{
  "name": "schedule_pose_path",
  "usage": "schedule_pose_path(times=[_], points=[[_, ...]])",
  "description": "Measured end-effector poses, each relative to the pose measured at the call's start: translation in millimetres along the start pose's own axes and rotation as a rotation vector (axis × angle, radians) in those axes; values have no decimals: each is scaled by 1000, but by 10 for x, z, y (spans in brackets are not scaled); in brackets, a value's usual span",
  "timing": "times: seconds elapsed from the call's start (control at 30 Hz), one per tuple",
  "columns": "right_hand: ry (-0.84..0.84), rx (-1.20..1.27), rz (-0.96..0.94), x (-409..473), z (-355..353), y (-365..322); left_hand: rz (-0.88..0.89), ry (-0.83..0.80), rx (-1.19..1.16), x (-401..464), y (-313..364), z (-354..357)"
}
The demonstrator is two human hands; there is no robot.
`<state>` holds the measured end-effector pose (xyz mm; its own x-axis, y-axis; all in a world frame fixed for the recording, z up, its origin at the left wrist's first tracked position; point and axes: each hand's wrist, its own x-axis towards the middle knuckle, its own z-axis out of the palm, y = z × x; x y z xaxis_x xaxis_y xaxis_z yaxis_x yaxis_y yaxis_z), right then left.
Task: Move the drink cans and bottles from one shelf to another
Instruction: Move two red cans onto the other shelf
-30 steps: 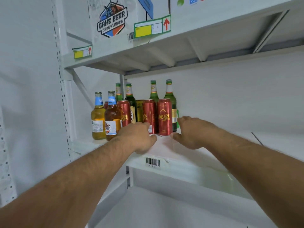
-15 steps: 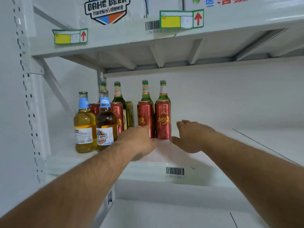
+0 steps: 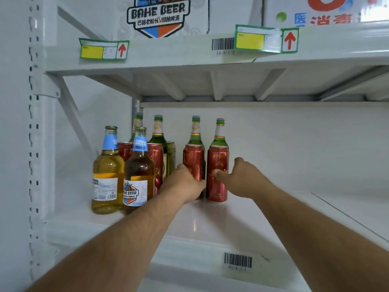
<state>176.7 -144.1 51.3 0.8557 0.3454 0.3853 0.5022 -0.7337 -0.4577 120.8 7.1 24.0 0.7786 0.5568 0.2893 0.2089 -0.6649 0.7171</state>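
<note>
Since a second ago both hands have been reaching deeper onto the shelf [image 3: 210, 224], going from its front edge up against the two front red cans. The left hand [image 3: 185, 184] is now wrapping around the left red can [image 3: 193, 159], its fingers curling over the can's lower front and grasping it. The right hand [image 3: 242, 178] is closing on the right red can [image 3: 217, 165], thumb lying across the can's front and the other fingers passing behind its right side. Both cans are standing upright on the white shelf, just beside each other, each directly in front of a green bottle: one [image 3: 196, 131] behind the left can, another [image 3: 220, 133] behind the right.

To the left, a further red can [image 3: 156, 163] is standing near the left hand, with a gold can [image 3: 171, 157] partly hidden behind it and two more green bottles at the back. At the front left, a pale amber bottle [image 3: 108, 171] and a darker amber bottle [image 3: 139, 173] are standing side by side, touching or nearly so. Above, the upper shelf's edge is carrying a yellow-and-green price tag [image 3: 104, 49], and a BAHE BEER carton [image 3: 159, 15] is sitting on top. A barcode sticker [image 3: 237, 260] is sitting on the lower shelf's front lip.
</note>
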Motion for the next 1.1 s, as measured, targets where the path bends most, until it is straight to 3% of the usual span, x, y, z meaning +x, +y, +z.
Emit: schedule_pose_path(times=[0.17, 0.37, 0.67, 1.1], points=[[14, 330, 35, 258, 90, -58, -37, -13, -182, 252, -47, 142], [53, 513, 64, 491, 259, -6, -18, -6, -259, 411, -130, 179], [52, 599, 39, 625, 348, 40, -35, -3, -347, 494, -161, 210], [221, 643, 51, 461, 16, 166, 37, -29, -436, 349, -122, 146]])
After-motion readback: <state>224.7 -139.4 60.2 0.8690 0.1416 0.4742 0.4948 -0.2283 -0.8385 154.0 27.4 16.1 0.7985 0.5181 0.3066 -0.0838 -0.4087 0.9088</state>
